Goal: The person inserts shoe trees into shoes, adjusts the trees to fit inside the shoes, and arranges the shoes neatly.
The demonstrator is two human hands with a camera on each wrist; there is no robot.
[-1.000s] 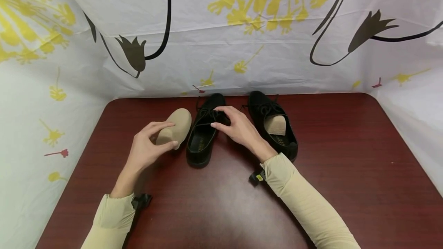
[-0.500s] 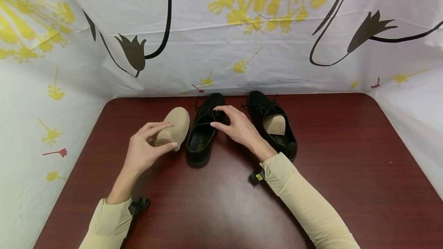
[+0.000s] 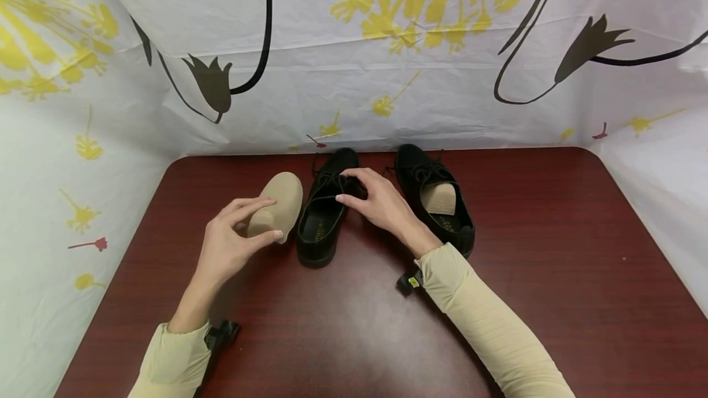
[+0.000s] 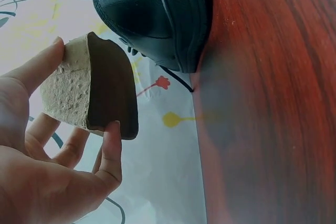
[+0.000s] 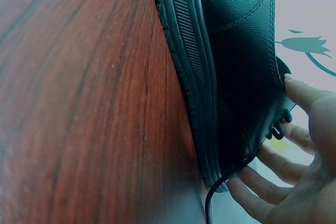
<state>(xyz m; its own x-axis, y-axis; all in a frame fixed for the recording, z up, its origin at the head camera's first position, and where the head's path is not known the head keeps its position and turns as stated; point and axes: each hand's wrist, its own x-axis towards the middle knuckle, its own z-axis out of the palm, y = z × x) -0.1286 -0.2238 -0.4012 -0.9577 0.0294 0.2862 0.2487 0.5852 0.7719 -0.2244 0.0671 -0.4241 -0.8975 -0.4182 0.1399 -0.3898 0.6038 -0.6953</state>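
Note:
My left hand (image 3: pixel 224 241) holds a beige moulded pulp shoe insert (image 3: pixel 284 192) between thumb and fingers. In the left wrist view the insert (image 4: pixel 71 85) is raised off the table, its rough rear end and hollow dark side showing. Just right of it stands a black lace-up shoe (image 3: pixel 318 241), toe to the back, its inside bare to the insole. My right hand (image 3: pixel 381 201) grips that shoe by the lacing, and in the right wrist view the thumb (image 5: pixel 302 90) meets the edge by the tongue, the other fingers lying along the upper.
A second black shoe (image 3: pixel 467 232) stands to the right of my right hand, with a beige insert (image 3: pixel 440 199) in its front part. Both shoes are near the back edge of the dark red table (image 3: pixel 542 250). A white patterned cloth (image 3: pixel 310 103) hangs behind and at the sides.
My left hand and its insert have shifted very slightly left, away from the shoe. The right hand and both shoes have stayed in place.

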